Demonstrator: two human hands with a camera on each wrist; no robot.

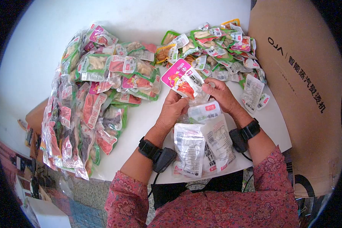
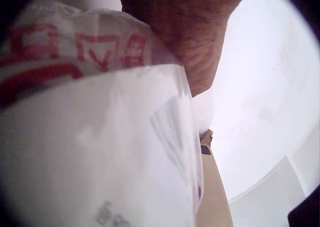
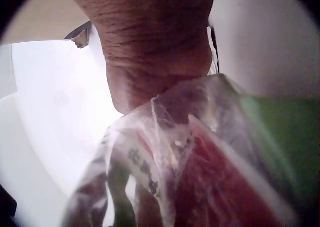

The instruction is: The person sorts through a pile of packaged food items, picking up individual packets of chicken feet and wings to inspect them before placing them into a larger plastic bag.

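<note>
Both hands hold a pink and white food packet [image 1: 183, 79] above the table's middle in the head view. The left hand [image 1: 173, 108] grips its lower left side, fingers curled. The right hand [image 1: 221, 95] pinches its right edge with the thumb on top. Just below the hands, a clear plastic bag [image 1: 216, 140] holds several packets, white backs up, one with a green and white front. In the left wrist view, clear plastic with red print [image 2: 100, 52] lies by the left hand [image 2: 185, 42]; in the right wrist view, crinkled plastic [image 3: 165, 127] covers part of the right hand [image 3: 155, 62].
Filled clear bags of packets [image 1: 91, 106] cover the left of the white table [image 1: 140, 159]. A loose heap of packets [image 1: 216, 49] lies at the back right, with a white packet [image 1: 252, 93] at its front. A large cardboard box [image 1: 311, 49] stands along the right side.
</note>
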